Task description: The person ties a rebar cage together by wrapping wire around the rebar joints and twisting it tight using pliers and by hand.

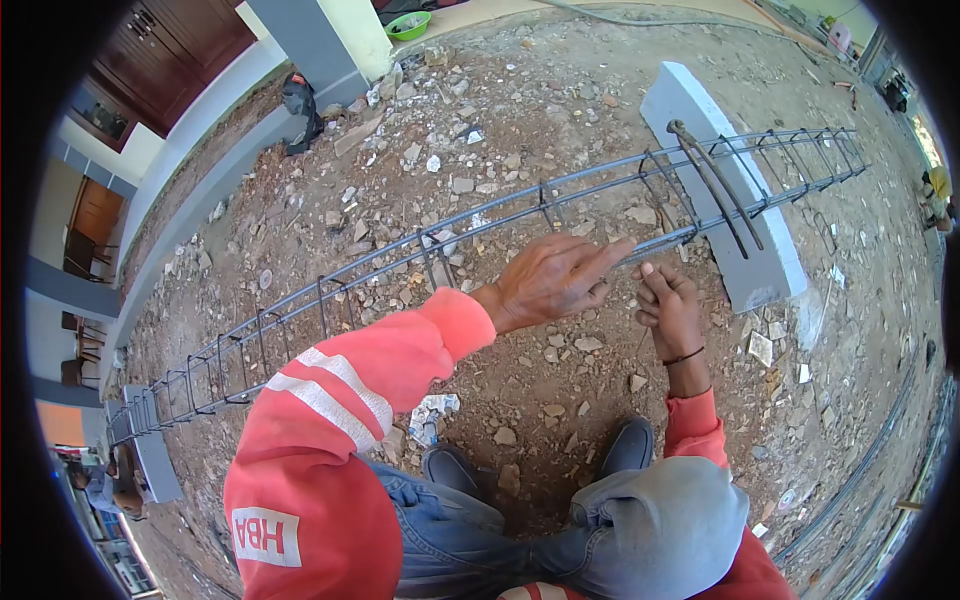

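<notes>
A long reinforcing-steel cage (545, 197) crosses in front of me from lower left to upper right, its bars joined by square stirrups. My left hand (555, 282) is over the near bar, fingers curled on it and the index finger stretched along it. Just right of it, my right hand (668, 305) is closed in a pinch, thumb up, below the same bar. A faint thin wire seems to hang under these fingers. Long-handled pincers (715, 180) lie across the cage, above the pale block (755, 275) that supports its right end.
Broken stone and rubble (590, 345) cover the dirt around my shoes (628, 447). Another block (155, 460) is under the cage's far left end, with a person (100, 490) nearby. A dark bag (298, 110) leans by the pillar; long bars (850, 480) lie at right.
</notes>
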Action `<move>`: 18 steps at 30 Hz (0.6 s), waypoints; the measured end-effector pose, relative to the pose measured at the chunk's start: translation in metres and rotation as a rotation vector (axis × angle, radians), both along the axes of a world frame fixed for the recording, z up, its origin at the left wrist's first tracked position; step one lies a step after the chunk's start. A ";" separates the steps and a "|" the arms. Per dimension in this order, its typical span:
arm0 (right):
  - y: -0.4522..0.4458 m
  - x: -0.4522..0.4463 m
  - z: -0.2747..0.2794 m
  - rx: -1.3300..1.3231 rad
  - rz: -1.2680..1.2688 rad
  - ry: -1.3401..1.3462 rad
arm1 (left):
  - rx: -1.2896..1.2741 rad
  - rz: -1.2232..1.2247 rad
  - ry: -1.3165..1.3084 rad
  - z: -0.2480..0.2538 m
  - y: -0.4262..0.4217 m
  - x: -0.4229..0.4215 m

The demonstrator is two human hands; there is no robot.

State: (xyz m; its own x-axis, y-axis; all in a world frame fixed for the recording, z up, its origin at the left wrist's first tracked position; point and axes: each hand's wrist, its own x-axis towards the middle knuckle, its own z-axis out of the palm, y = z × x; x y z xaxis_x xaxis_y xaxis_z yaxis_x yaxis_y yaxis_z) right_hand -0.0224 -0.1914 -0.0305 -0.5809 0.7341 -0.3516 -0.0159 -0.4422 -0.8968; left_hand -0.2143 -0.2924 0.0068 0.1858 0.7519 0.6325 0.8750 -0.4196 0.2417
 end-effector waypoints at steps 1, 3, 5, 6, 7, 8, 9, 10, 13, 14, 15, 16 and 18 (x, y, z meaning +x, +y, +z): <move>-0.003 0.000 -0.012 -0.209 0.018 0.085 | -0.014 -0.003 0.030 0.003 0.000 -0.001; -0.025 0.001 -0.033 -0.524 0.123 0.195 | -0.024 -0.025 0.045 0.006 -0.001 -0.001; -0.052 0.001 -0.050 -0.823 0.391 0.365 | -0.031 -0.038 0.057 0.008 -0.002 -0.001; -0.058 -0.001 -0.050 -0.824 0.389 0.374 | -0.052 -0.021 0.037 0.006 -0.003 0.000; -0.064 -0.002 -0.049 -0.866 0.426 0.386 | -0.074 -0.005 0.014 0.005 -0.005 0.001; -0.066 -0.001 -0.048 -0.905 0.463 0.398 | -0.076 -0.012 0.018 0.005 -0.007 0.002; -0.064 0.000 -0.048 -0.899 0.459 0.405 | -0.130 0.001 -0.045 0.008 -0.009 0.003; -0.059 0.003 -0.047 -0.379 0.368 0.109 | -0.179 0.013 -0.109 0.012 -0.009 0.002; -0.028 0.021 -0.008 0.927 -0.005 -0.378 | -0.323 0.167 -0.521 0.020 -0.022 0.001; -0.013 0.026 0.018 0.974 -0.114 -0.363 | -0.404 0.251 -0.587 0.015 -0.019 -0.008; 0.005 0.030 0.042 1.018 -0.218 -0.348 | -0.399 0.246 -0.605 0.010 -0.013 -0.015; 0.027 0.032 0.056 1.186 -0.272 -0.430 | -0.563 0.429 -0.632 0.007 -0.007 -0.021; 0.072 0.027 0.073 1.420 -0.310 -0.586 | -0.991 0.643 -0.729 0.013 0.003 -0.032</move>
